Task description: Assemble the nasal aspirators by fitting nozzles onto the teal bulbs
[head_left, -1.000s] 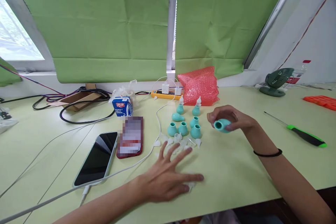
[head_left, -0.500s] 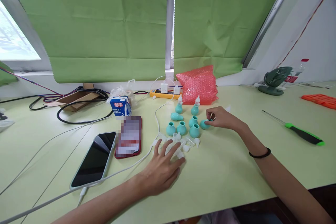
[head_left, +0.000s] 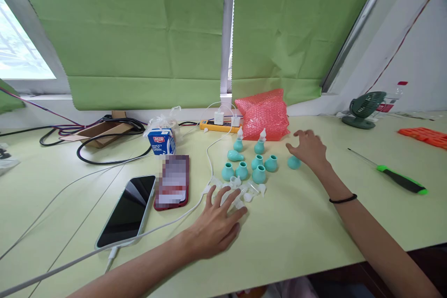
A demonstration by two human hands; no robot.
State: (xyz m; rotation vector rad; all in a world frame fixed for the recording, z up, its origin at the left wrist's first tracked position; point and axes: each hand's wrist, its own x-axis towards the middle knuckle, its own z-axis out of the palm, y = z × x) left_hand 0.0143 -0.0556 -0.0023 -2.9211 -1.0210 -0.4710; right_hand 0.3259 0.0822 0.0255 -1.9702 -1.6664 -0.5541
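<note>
You work at a table of mint bulbs, apparently at the sorting and setting-out step. Your right hand (head_left: 309,149) hangs with thumb and fingers parted, gripping nothing visible, over a lone bulb (head_left: 294,163) partly hidden behind it; whether they touch cannot be told. Taking that bulb would call for lowering the hand and closing thumb against fingers. Your left hand (head_left: 217,230) lies loosely spread, its fingertips among clear parts (head_left: 253,188), with no grasp evident. Beyond them, five open-necked bulbs (head_left: 259,175) stand upright, one (head_left: 235,155) lies sideways, and two (head_left: 259,147) wear pale tips (head_left: 262,135).
</note>
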